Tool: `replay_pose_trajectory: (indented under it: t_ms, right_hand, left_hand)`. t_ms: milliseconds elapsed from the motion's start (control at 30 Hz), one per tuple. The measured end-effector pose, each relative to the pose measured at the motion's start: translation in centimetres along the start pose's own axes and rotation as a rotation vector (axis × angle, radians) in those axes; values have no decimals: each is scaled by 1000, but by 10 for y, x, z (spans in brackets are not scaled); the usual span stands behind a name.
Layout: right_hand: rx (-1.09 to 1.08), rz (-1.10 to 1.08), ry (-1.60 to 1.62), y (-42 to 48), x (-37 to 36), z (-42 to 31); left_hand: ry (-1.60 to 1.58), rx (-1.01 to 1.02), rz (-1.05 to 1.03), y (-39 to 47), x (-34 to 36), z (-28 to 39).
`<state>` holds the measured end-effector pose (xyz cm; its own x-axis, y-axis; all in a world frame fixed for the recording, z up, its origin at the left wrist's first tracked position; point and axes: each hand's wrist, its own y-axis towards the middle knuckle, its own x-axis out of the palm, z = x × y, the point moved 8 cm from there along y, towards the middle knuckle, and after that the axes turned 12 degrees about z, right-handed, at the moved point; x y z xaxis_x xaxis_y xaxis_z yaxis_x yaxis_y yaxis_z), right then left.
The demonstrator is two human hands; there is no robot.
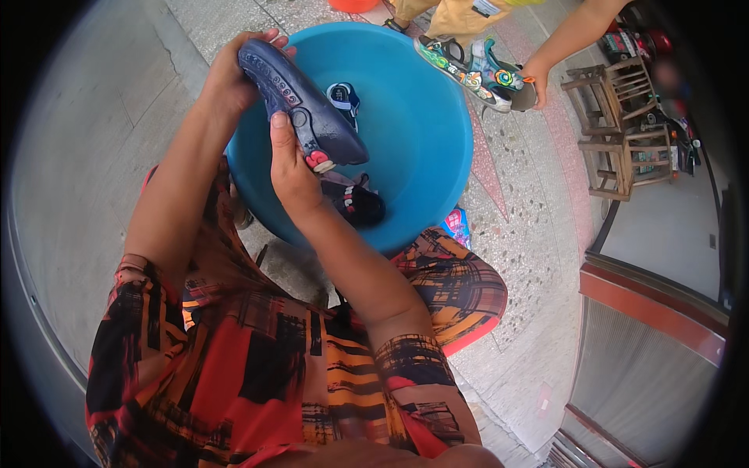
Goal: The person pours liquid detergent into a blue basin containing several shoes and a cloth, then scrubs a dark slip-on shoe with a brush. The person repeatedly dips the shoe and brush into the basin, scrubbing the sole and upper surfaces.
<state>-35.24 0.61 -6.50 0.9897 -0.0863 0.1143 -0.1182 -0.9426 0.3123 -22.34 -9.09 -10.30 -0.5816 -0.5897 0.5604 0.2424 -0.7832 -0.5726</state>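
Observation:
Both hands hold a dark blue rubber clog with a strap and red and white trims, tilted on its side over the left part of a large blue plastic basin. My left hand wraps the clog's upper left end. Against its lower side lies my right hand, thumb on the strap's side. Inside the basin are a small navy and white shoe and a dark shoe with a red and white band, partly behind my right wrist.
At the basin's upper right, another person's hand holds a colourful sandal. A blue and pink packet lies by the basin. Small wooden chairs stand at right; an orange-red container is beyond the basin.

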Motion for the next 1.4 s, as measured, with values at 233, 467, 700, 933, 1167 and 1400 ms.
replay_pose_trajectory:
  t_ms: [233,467,700,933,1167,1400]
  right_hand:
    - [358,-31,-36,3,-9,22]
    - [586,112,618,25,-19,33]
    - [847,317,715,5,-25,68]
    - [907,389,791,2,-27,72]
    - [1033,383,796,-18,-33,119]
    - [946,381,696,2,-36,84]
  left_hand:
    - [662,790,-36,-30,9,15]
    - [1057,1443,-116,-70,43,5]
    - [1302,1393,-50,-52,37,-10]
    - [1289,1250,-234,-38,31,-2]
    - [1459,1181,-328,-19,16,-22]
    - [1415,1029,-313,-22,23,-11]
